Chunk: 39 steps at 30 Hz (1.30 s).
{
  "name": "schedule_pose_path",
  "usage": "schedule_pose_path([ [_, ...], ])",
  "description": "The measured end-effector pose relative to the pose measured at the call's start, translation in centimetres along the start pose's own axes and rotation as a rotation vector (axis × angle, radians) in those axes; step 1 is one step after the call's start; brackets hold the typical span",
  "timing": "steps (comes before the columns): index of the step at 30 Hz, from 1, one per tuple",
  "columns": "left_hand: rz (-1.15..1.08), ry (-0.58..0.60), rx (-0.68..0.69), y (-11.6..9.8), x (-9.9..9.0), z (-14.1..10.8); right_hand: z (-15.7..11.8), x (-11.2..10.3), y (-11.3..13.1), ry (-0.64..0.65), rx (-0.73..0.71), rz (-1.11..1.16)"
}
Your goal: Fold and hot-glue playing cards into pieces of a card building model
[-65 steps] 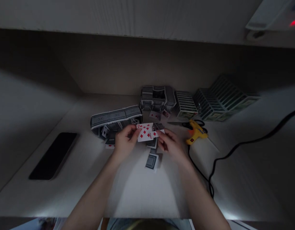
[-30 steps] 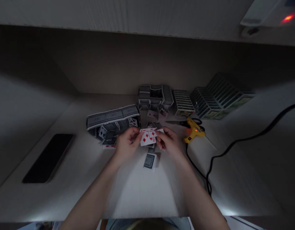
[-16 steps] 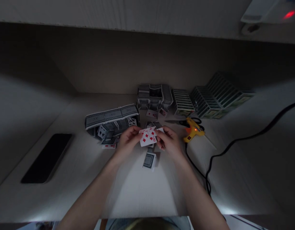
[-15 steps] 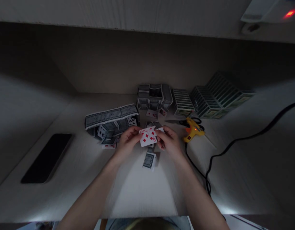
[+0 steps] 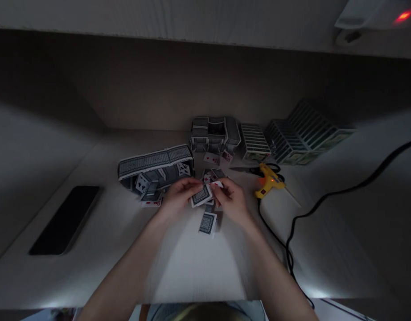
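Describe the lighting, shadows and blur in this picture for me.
Head view: dim overall, nearly black at upper left; head view: pale glare at both sides of the near edge of the table; head view: soft shadows along the inner sides of the forearms; head view: a glowing red light at top right; head view: the held card looks soft, its fine pattern unclear.

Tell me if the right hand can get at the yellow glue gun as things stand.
Likely yes: the glue gun lies to the right of the right hand, with nothing seen standing between. That hand holds playing cards, though, so it would probably have to let go first.
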State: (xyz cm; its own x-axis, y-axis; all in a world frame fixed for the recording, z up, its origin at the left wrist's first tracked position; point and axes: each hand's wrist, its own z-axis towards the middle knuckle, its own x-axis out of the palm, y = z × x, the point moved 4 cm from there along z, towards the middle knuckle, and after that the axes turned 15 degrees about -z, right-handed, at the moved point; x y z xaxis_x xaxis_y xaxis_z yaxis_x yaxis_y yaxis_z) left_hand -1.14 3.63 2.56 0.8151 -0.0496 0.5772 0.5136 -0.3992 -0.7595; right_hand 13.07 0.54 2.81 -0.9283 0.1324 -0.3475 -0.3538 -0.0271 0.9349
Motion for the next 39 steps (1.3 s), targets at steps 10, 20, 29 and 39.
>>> schedule_pose_path([
  [10, 0.403, 0.117, -0.024, -0.7, -0.5, 0.2, -0.6, 0.0, 0.8, -0.003, -0.126, -0.28],
  [20, 0.624, 0.171, -0.085, -0.7, -0.5, 0.0, -0.9, 0.2, 1.2, 0.038, -0.178, -0.368],
  [29, 0.693, 0.268, -0.039, -0.4, 0.0, -0.4, -1.0, -0.1, 1.1, 0.039, -0.158, -0.363],
  [39, 0.569, 0.192, 0.03, -0.2, 1.1, -1.2, -1.1, -0.5, 1.7, 0.051, -0.148, -0.323],
])
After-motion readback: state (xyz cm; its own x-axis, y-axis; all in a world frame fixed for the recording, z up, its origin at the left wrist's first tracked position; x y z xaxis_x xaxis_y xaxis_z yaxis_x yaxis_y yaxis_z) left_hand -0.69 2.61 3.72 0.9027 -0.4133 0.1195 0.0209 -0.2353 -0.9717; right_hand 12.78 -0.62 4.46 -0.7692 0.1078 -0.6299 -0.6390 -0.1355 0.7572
